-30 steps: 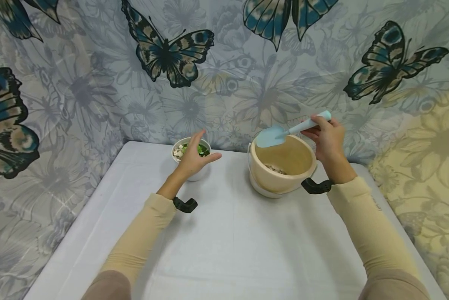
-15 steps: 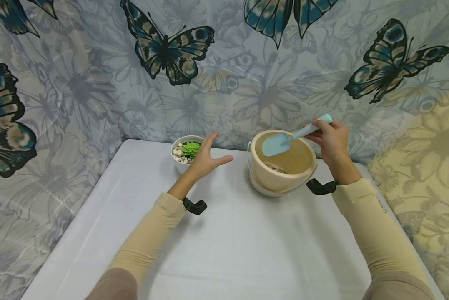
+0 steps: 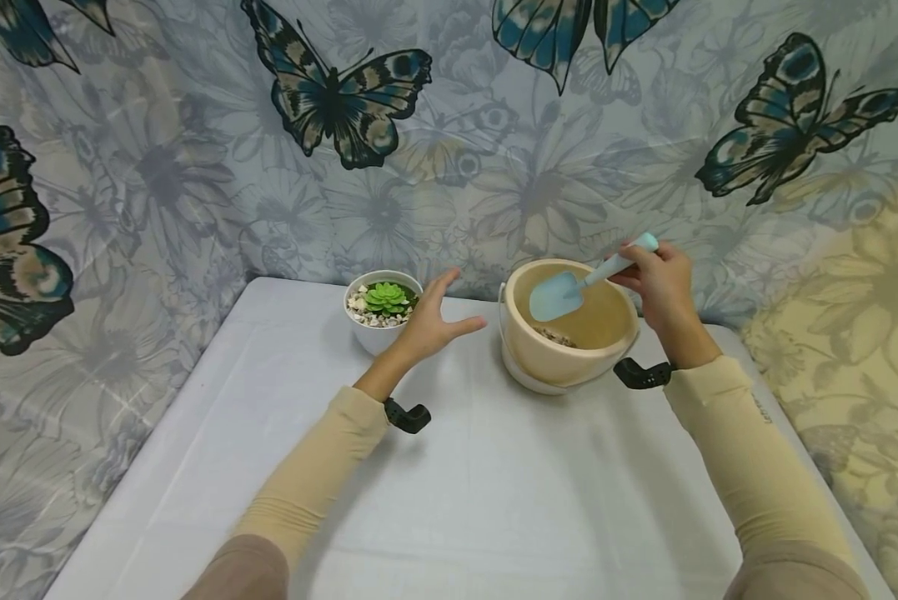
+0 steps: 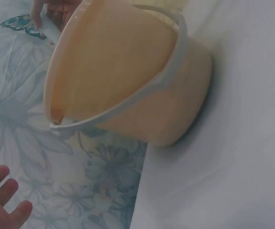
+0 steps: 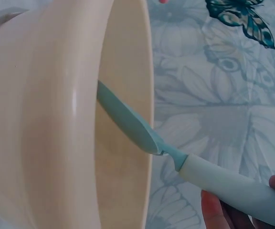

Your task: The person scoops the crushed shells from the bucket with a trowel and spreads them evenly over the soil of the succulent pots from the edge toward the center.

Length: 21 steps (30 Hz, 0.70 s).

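My right hand (image 3: pixel 664 285) grips the pale handle of a light-blue trowel (image 3: pixel 556 297). The trowel's blade dips inside the mouth of a cream bucket (image 3: pixel 542 365), as the right wrist view also shows. A little loose, gravelly material (image 3: pixel 556 337) lies at the bucket's bottom. Between the bucket and a white pot (image 3: pixel 379 337) hovers my left hand (image 3: pixel 428 330), thumb and fingers spread, holding nothing. A green succulent (image 3: pixel 386 298) sits among pale pebbles in that pot, whose right side is partly hidden by the left hand.
A white cloth covers the table (image 3: pixel 464 483). Behind it hangs a floral fabric backdrop (image 3: pixel 449 192) with printed butterflies. The bucket's light handle (image 4: pixel 142 90) hangs down along its side in the left wrist view.
My left hand has moved right, away from the potted succulent and towards the bucket, uncovering the plant. The trowel's blade has dropped slightly, lower into the bucket's mouth.
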Each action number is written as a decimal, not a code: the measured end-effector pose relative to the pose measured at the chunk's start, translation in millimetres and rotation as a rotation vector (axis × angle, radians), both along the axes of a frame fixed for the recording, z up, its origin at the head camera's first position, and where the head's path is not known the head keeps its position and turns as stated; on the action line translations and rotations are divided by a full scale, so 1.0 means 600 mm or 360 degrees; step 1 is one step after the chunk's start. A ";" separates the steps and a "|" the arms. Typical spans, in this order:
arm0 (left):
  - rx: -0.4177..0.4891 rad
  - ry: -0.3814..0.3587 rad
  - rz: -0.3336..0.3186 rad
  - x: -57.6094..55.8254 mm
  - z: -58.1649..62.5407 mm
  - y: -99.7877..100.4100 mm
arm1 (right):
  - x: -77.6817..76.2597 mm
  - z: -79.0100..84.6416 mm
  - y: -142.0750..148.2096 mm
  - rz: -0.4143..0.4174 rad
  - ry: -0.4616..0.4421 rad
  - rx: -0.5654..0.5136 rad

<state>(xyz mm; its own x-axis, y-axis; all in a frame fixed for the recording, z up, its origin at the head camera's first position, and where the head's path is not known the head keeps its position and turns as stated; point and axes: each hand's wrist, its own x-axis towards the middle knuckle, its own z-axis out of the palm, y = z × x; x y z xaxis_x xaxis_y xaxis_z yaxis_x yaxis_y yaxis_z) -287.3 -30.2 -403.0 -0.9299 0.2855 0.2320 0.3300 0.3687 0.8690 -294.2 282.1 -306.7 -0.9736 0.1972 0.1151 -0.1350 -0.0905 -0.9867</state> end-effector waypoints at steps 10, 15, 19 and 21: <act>-0.0044 -0.0072 -0.0067 -0.005 -0.005 0.033 | -0.004 -0.005 0.005 0.0033 -0.0046 0.0292; -0.0071 -0.0083 -0.0083 -0.007 -0.007 0.049 | -0.010 -0.012 0.004 0.0052 -0.0060 0.0501; -0.0073 -0.0085 -0.0096 -0.008 -0.008 0.061 | -0.018 -0.021 0.002 0.0053 -0.0092 0.0723; -0.0073 -0.0083 -0.0096 -0.009 -0.010 0.067 | -0.022 -0.026 0.002 0.0060 -0.0099 0.0821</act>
<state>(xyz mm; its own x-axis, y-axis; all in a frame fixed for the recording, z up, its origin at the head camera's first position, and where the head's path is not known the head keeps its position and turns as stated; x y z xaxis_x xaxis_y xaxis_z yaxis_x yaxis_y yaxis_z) -292.7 9.7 -409.0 -0.9212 0.3503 0.1694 0.3077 0.3892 0.8682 -307.4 283.0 -322.5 -0.9870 0.0948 0.1298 -0.0808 0.4061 -0.9102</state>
